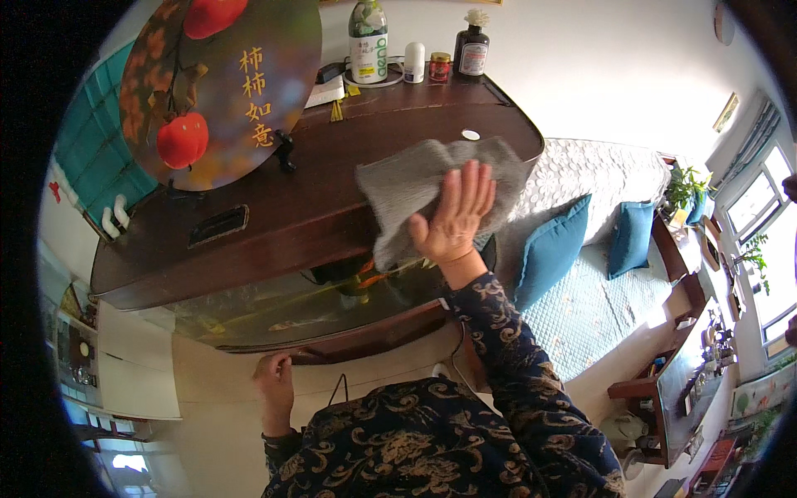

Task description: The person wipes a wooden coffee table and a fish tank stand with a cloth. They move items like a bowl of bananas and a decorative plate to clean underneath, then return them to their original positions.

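My right hand [457,215] lies palm down on a grey cloth [405,180], its fingers extended and the thumb out to the side. The cloth is spread over the right end of a dark brown wooden cabinet top [348,149] and droops over its front edge. Beneath that top is the glass front of a fish tank [249,317], with orange and pale fish behind it. Lower down, my left hand [274,386] hangs in front of the tank's base with curled fingers, and I see nothing in it.
A round picture plate [218,93] stands on a black stand [284,150] at the left. Along the back are a green-capped bottle [368,53], a white roll-on bottle [414,62], a red jar [439,67] and a dark bottle [471,53]. A sofa with blue cushions [551,249] adjoins the right.
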